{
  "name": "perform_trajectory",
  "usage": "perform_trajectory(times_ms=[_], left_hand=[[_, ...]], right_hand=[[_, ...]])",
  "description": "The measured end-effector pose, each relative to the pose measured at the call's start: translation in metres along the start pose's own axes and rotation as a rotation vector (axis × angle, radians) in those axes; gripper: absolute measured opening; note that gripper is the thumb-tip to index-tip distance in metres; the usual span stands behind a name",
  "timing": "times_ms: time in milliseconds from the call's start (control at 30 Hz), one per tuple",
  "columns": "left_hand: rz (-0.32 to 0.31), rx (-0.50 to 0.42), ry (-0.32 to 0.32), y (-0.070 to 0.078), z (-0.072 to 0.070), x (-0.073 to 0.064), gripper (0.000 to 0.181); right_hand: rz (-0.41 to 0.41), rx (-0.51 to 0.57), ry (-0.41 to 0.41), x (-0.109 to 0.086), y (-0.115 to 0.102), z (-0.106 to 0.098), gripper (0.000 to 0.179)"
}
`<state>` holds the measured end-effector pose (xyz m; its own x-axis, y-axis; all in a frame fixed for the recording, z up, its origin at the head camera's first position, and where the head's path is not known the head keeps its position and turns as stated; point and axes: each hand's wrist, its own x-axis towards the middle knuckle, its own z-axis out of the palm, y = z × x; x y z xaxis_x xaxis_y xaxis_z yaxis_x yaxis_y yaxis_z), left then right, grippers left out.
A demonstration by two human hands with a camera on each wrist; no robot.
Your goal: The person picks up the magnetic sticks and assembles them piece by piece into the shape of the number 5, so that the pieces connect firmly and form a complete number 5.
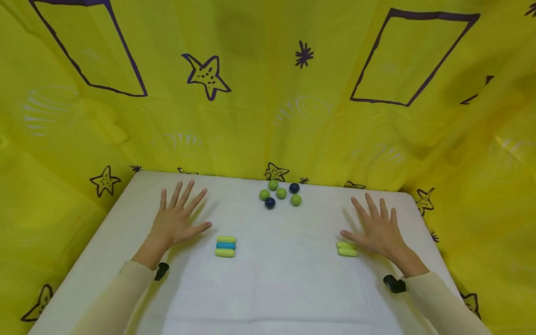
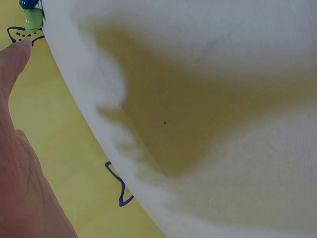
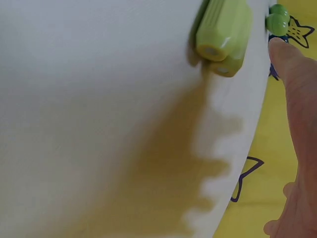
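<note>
Fingers spread, my left hand (image 1: 175, 224) hovers over the left part of the white table and holds nothing. Just right of its thumb lie two yellow-green sticks and a blue stick (image 1: 225, 245) between them, side by side. My right hand (image 1: 378, 231), likewise spread and holding nothing, is over the right part. Beside its thumb rest two yellow-green sticks (image 1: 347, 252), seen close up as ribbed plastic pieces (image 3: 223, 29) in the right wrist view. Several green balls (image 1: 281, 193) and two dark blue balls (image 1: 270, 203) lie grouped at the far middle.
A yellow curtain (image 1: 251, 135) with drawn starfish and shells encloses the back and sides of the white-covered table (image 1: 268, 279). Dark wrist cameras (image 1: 161, 271) sit under the sleeves. Shadows of both hands fall on the cloth.
</note>
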<state>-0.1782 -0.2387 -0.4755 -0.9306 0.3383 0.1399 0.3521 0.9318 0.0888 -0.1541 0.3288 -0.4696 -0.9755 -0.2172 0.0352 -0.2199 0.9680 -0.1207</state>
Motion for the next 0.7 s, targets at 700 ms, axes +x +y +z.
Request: perform_trajectory(times_ms=[700], left_hand=[[0.069, -0.007, 0.01, 0.009, 0.008, 0.004, 0.093]], right_hand=[[-0.027, 0.019, 0.083, 0.009, -0.005, -0.001, 0.101]])
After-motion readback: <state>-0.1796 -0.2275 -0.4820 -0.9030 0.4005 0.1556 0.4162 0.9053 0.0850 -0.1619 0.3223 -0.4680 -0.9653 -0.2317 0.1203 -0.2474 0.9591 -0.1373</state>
